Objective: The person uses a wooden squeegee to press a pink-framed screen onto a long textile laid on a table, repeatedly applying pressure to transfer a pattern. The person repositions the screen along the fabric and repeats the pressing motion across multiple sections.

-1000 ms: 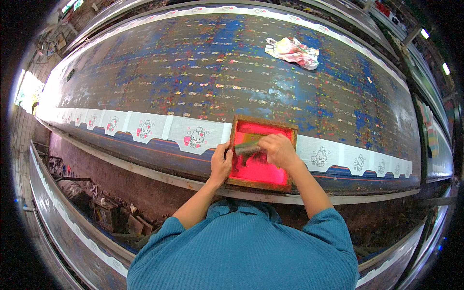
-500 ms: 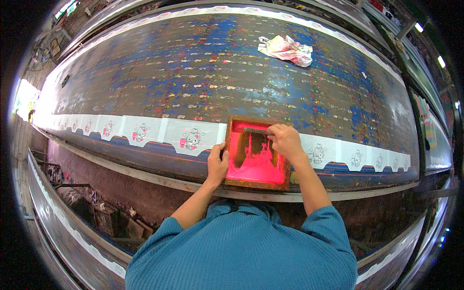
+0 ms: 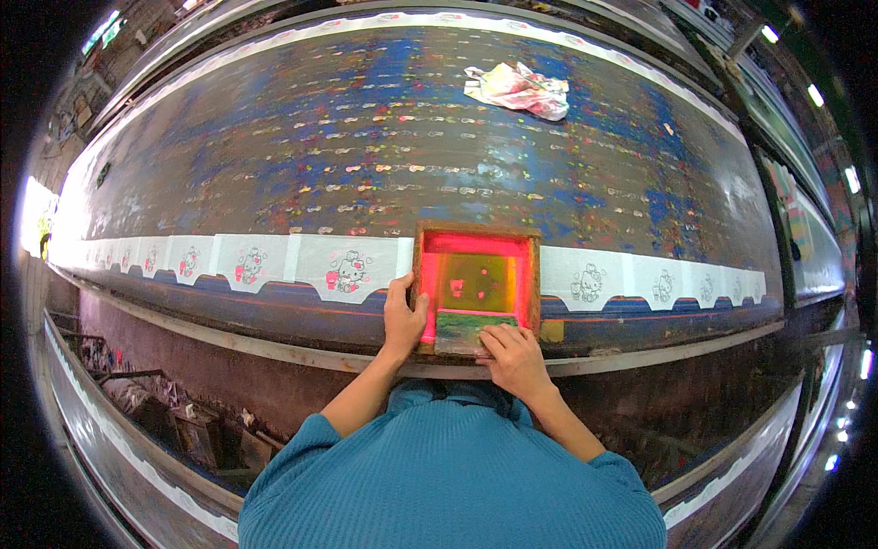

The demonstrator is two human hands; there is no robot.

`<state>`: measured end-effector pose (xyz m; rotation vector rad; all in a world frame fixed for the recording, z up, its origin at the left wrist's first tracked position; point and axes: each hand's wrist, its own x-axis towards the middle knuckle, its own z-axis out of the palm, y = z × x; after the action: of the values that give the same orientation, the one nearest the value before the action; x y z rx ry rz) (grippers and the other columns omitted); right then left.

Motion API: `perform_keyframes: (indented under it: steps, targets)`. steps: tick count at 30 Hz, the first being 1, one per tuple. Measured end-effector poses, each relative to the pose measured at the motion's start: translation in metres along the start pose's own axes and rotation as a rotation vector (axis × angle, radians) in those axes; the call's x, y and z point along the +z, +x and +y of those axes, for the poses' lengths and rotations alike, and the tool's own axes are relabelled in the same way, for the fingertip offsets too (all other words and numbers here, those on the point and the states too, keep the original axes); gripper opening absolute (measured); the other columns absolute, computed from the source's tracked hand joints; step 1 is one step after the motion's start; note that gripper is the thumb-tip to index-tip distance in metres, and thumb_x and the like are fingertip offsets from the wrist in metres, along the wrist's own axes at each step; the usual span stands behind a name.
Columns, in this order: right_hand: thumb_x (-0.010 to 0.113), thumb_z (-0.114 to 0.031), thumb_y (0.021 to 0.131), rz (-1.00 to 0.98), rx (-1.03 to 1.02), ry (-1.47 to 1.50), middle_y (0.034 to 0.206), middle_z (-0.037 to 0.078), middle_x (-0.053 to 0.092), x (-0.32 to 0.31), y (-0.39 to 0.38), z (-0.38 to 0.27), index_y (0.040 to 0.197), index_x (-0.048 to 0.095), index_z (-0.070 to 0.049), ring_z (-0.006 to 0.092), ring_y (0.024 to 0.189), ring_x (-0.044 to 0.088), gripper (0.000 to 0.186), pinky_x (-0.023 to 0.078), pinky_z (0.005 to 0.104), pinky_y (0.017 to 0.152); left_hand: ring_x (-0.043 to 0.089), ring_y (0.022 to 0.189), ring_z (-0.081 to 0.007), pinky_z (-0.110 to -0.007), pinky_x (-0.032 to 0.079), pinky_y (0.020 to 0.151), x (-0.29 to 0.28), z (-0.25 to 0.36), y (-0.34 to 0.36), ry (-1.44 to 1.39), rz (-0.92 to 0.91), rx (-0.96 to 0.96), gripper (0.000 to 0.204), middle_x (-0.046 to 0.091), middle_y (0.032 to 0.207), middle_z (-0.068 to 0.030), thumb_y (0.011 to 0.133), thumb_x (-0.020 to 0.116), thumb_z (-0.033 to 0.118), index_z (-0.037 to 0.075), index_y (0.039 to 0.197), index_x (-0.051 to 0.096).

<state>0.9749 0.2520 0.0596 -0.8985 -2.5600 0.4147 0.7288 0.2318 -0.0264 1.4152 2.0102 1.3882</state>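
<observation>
A wooden screen-printing frame (image 3: 535, 252) rests over a row of white pieces at the table's near edge. Bright pink ink coats its inner borders, and its yellowish mesh (image 3: 489, 267) shows a few small pink shapes. My left hand (image 3: 404, 316) grips the frame's left side. At the frame's near end, my right hand (image 3: 515, 360) is closed on a flat, wide squeegee (image 3: 462, 335), which leans toward me. The squeegee's lower edge and the ink under it are partly hidden. Left of the frame, a white piece (image 3: 315, 249) carries a cartoon figure with pink parts.
Right of the frame, white pieces (image 3: 631, 279) bear dark outlines without visible pink. A crumpled, stained cloth (image 3: 518, 90) lies farther back on the long, paint-speckled table (image 3: 366, 137). A rail (image 3: 302, 352) runs along the near edge; another white strip (image 3: 146, 467) lies behind me at left.
My right hand has drawn the squeegee from the frame's far end to its near end, and the pink ink has cleared off the mesh. My left hand stays on the frame.
</observation>
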Motion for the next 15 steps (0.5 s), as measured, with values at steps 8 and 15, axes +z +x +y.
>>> perform_keyframes:
  steps: [8,15]
  targets:
    - [0.068,-0.031,0.096,0.445,0.717,0.249,0.116,0.019,0.066,0.012,-0.04,0.052,0.119,0.065,0.002,0.0358,0.106,0.063,0.04,0.05,0.0425,0.092,0.06,0.116,-0.037,-0.041,0.047,0.102,-0.004,0.009,0.002,-0.014,-0.059,-0.062,0.055,0.059,0.119,-0.0235,0.074,0.063,-0.01,-0.006,0.129,0.052]
    - [0.067,-0.028,0.097,0.421,0.675,0.452,0.1,0.016,0.066,0.018,-0.06,0.069,0.111,0.069,0.002,0.0321,0.094,0.064,0.033,0.05,0.04,0.085,0.061,0.118,-0.0325,-0.038,0.047,0.103,0.006,0.04,0.004,-0.111,-0.015,-0.005,0.056,0.062,0.121,-0.0221,0.074,0.06,-0.014,-0.008,0.128,0.053]
